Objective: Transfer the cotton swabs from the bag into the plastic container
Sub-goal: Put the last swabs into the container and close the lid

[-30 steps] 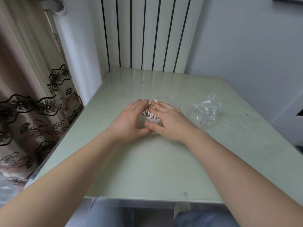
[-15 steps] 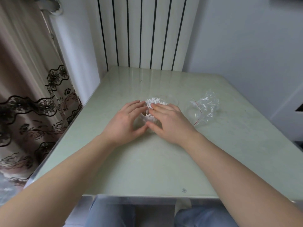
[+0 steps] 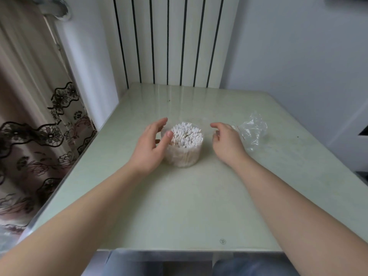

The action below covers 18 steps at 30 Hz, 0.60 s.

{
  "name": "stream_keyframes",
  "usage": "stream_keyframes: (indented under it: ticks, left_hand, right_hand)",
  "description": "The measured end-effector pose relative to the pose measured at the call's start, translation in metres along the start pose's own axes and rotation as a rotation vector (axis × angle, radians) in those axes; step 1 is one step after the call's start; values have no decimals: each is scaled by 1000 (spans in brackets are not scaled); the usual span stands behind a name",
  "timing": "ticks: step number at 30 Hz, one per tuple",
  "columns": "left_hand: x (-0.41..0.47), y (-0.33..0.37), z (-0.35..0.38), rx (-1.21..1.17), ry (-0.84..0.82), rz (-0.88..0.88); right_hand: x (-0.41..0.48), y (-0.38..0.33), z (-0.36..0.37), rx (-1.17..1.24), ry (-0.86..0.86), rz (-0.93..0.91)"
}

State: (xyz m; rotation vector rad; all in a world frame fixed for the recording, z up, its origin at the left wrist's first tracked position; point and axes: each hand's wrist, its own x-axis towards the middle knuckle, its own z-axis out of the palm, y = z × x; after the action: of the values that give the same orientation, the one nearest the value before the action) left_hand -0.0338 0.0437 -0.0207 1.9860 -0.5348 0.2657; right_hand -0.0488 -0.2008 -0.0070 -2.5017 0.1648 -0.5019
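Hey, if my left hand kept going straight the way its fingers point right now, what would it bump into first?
Most likely nothing: the left hand points away along the left side of the plastic container of cotton swabs, over bare table toward the radiator. Depth is unclear; its thumb may graze the container.

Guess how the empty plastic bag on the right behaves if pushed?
Probably floppy: the bag is thin, clear, crumpled film lying slack on the table. Likely very light, since it looks empty, so a push may crumple it or make it skid. Its glossy film could slip in a loose grip.
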Motion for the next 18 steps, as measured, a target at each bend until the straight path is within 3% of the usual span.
stream_keyframes:
  ticks: [4,10,13,18]
  left_hand:
    - [5,-5,4,-64,28,-93]
    - [11,-5,5,-17,5,-110]
    - [11,-1,3,60,-22,-16]
    - [8,12,1,189,-132,85]
  right_hand:
    - [22,9,14,-268,-182,-119]
    - [39,4,18,-473,-187,-182]
    - [40,9,19,-354,-103,-177]
    - [30,-4,2,122,105,-50]
